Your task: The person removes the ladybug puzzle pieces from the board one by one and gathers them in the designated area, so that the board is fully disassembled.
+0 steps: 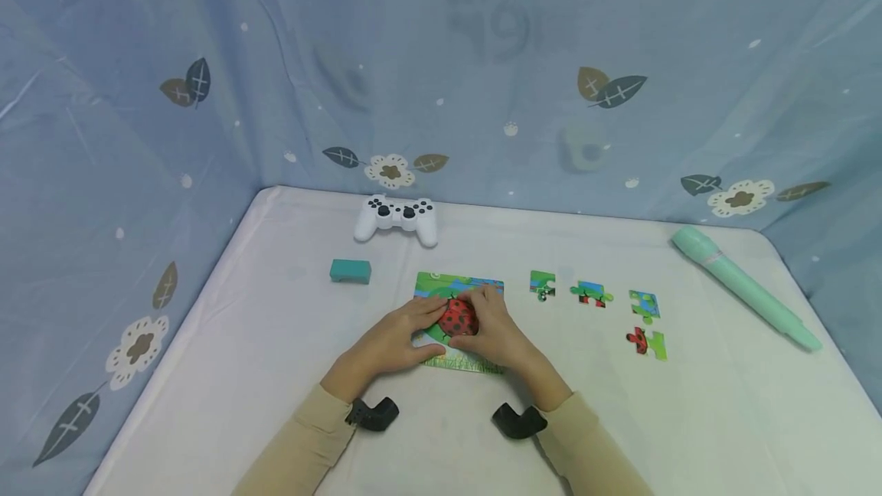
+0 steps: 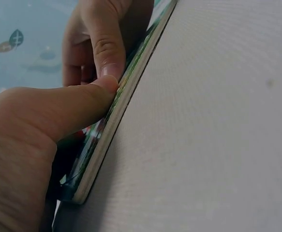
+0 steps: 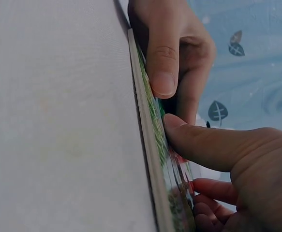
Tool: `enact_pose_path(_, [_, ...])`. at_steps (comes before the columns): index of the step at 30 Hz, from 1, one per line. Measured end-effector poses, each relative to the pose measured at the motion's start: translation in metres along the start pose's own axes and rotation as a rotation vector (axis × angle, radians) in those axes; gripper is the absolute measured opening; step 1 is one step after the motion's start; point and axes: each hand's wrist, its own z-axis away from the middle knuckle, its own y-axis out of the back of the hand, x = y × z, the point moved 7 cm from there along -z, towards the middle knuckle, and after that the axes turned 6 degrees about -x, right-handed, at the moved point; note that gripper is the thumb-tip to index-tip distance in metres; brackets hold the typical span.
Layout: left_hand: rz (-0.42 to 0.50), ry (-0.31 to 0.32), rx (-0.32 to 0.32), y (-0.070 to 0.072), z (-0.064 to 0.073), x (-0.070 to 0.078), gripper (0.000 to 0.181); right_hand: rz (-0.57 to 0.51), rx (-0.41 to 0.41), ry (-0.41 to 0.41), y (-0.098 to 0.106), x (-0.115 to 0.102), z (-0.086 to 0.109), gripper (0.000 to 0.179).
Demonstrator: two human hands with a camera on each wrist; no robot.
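A flat ladybug jigsaw puzzle (image 1: 468, 364) lies on the table between both hands, with grass along its near side and a red spotted ladybug in the middle. My left hand (image 1: 400, 337) rests on its left part, fingertips beside the ladybug and thumb near the front edge. From the right, my right hand (image 1: 499, 335) touches the picture with bent fingers above and thumb below the ladybug. Both wrist views show the thumbs low over the puzzle's thick edge (image 2: 101, 145). I cannot tell whether a loose piece lies under the right fingers.
Right of the puzzle lie several loose jigsaw pieces (image 1: 591, 293). A white game controller (image 1: 397, 218) sits at the back, with a teal block (image 1: 350, 271) in front of it. A mint-green microphone-shaped object (image 1: 747, 289) lies far right. Patterned blue cloth (image 1: 482, 83) hangs behind the table.
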Motion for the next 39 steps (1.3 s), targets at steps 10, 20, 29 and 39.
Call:
enact_pose_path(10, [-0.019,0.013,-0.012,0.002,0.000,-0.001,0.071,0.015,-0.005,0.097,0.003,-0.001,-0.001,0.066])
enact_pose_path(20, [-0.033,0.023,-0.007,0.004,0.000,0.001,0.071,-0.021,-0.021,0.137,0.011,0.003,0.000,0.057])
enact_pose_path(29, [-0.027,0.013,-0.012,0.004,-0.001,0.002,0.071,-0.013,0.036,0.134,0.015,0.006,0.002,0.060])
enact_pose_path(39, [-0.002,0.015,-0.018,0.000,0.001,0.000,0.072,-0.017,0.077,0.128,0.041,0.010,0.015,0.057])
